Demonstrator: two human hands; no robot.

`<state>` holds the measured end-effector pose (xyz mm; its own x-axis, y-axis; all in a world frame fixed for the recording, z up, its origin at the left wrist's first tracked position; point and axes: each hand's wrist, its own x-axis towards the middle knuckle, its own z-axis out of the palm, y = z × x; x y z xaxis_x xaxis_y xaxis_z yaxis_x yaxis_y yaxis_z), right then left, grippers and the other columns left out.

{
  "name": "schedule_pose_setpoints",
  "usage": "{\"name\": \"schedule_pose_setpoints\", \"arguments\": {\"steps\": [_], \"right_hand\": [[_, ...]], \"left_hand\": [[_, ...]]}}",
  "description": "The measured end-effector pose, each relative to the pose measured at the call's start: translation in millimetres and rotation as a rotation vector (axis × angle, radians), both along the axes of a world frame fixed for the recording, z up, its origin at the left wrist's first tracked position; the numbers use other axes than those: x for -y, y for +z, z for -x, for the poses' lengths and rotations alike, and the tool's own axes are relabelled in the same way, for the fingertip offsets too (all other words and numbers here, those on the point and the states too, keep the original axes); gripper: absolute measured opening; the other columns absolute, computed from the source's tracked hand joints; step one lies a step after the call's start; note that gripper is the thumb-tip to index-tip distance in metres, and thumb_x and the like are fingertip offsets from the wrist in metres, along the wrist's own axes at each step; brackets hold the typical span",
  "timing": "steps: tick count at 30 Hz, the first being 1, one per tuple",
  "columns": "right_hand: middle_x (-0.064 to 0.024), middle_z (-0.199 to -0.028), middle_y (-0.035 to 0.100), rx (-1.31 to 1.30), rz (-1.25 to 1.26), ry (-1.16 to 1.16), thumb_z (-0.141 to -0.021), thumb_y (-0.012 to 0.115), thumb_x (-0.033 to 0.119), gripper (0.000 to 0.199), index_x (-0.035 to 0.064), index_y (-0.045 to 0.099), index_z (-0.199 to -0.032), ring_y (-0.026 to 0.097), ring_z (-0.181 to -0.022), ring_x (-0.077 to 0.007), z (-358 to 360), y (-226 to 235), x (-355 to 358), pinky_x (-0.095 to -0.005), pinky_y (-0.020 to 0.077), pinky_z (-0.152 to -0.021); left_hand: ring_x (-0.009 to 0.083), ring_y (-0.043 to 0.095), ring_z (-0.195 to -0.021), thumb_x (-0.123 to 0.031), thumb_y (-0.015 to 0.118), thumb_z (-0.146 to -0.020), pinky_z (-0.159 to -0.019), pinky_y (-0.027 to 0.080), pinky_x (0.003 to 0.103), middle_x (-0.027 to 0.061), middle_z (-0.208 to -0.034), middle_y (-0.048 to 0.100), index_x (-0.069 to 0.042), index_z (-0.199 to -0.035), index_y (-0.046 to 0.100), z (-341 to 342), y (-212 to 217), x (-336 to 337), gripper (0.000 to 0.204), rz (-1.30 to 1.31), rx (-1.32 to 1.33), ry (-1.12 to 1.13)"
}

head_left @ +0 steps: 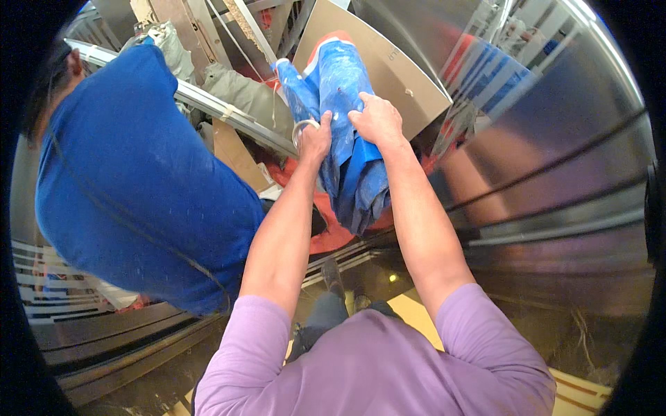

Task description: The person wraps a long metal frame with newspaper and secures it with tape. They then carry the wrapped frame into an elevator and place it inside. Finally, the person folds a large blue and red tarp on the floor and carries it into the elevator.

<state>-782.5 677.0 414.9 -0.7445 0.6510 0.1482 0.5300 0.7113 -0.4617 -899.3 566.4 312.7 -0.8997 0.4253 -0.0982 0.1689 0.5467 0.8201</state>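
Note:
A crumpled blue plastic sheet [345, 76], smeared with white dust, hangs in a long bundle in front of me. My left hand [316, 142] is closed on its left edge, thumb on top. Beside that hand's fingers shows a pale ring [300, 129], whose kind I cannot make out. On the right side of the bundle, my right hand [378, 119] grips the sheet with fingers curled. Loose folds droop below both hands, and an orange-red edge shows at the sheet's top.
A person in a blue shirt [139, 187] bends close on my left. Behind the bundle leans a brown board [409, 90]. Grey sacks [236, 90], metal rails [239, 118] and wooden planks [184, 31] pile up at the far left. A shiny metal wall [555, 187] curves along my right.

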Motion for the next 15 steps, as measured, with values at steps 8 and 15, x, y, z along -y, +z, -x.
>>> {"name": "schedule_pose_setpoints", "arguments": {"steps": [8, 15], "right_hand": [[-0.0219, -0.126, 0.061, -0.317, 0.057, -0.251, -0.086, 0.07, 0.037, 0.055, 0.0101, 0.059, -0.132, 0.055, -0.122, -0.0397, 88, -71, -63, -0.0501, 0.0425, -0.104], [-0.0215, -0.114, 0.067, -0.548, 0.492, -0.082, -0.096, 0.063, 0.028, 0.042, -0.0011, 0.061, -0.127, 0.063, -0.109, -0.0347, -55, -224, 51, -0.0443, 0.0484, -0.095]], "left_hand": [[0.0478, 0.031, -0.144, -0.055, 0.045, -0.1, -0.119, 0.026, 0.041, 0.0467, -0.147, 0.029, 0.027, -0.143, 0.019, 20, -63, -55, 0.096, -0.202, -0.033, -0.009], [0.0474, 0.054, -0.125, -0.042, 0.057, -0.097, -0.107, 0.041, 0.046, 0.0407, -0.127, 0.055, 0.02, -0.143, 0.026, -196, -187, 72, 0.083, 0.174, 0.435, -0.536]]}}
